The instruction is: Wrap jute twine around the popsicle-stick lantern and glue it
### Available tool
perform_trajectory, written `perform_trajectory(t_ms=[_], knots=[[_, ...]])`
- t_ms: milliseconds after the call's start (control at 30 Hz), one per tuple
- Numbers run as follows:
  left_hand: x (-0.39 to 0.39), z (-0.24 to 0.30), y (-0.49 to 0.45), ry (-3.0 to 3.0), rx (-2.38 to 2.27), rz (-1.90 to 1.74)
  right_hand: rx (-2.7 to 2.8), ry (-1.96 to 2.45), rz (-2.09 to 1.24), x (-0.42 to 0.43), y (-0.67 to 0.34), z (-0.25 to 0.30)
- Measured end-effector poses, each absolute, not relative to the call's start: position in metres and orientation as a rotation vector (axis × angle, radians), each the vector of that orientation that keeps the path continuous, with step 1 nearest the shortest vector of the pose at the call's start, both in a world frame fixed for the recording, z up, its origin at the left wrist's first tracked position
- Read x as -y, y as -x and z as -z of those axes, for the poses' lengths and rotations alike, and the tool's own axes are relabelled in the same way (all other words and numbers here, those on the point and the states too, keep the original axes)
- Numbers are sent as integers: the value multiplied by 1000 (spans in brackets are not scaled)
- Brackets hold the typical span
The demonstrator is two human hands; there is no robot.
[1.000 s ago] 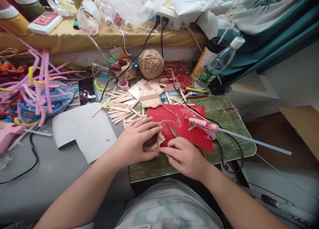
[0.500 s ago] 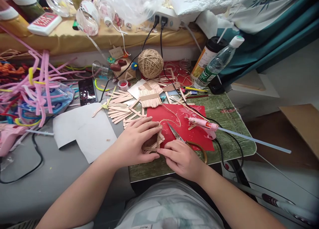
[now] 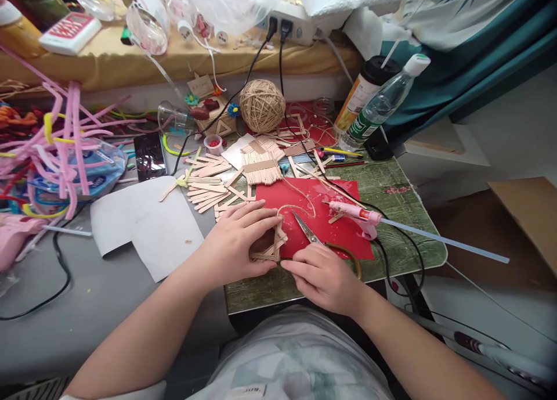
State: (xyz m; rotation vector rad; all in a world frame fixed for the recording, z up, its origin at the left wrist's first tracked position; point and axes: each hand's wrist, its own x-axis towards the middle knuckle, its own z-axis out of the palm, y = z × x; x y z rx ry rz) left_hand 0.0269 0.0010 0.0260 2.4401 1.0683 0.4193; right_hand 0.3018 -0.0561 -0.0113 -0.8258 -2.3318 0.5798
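Note:
My left hand (image 3: 237, 240) is closed around a small craft-stick frame (image 3: 278, 243) with twine along its sides, its thumb along the near edge and its fingers across the top. Much of the frame is hidden under that hand. Just off the frame's near right corner is my right hand (image 3: 326, 278), fingers curled and thumb close to the forefinger; whatever they pinch is too small to make out. A loose strand of twine (image 3: 300, 207) curves from the frame over red paper (image 3: 339, 237). Scissors (image 3: 307, 229) lie beside my right hand, blades pointing away.
A pink glue gun (image 3: 354, 212) with a long glue stick rests at the right, its black cord trailing nearby. Craft sticks (image 3: 209, 194) and a twine ball (image 3: 262, 105) lie behind. A bottle (image 3: 383, 107) stands back right. White paper (image 3: 143, 220) lies left.
My right fingertips have drawn slightly right, away from the frame's near corner. My left hand still holds the frame in nearly the same place. The view has shifted a little.

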Motion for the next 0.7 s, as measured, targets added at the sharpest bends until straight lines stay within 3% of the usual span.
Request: perform_trajectory(t_ms=[467,700], knots=[[4,-29,-33,-2465,-1111,-410,1331,1634,-138,72,-403,46],[2,-26,-30,-2480,-1120,-369,1530,1719,-410,31,-411,37]])
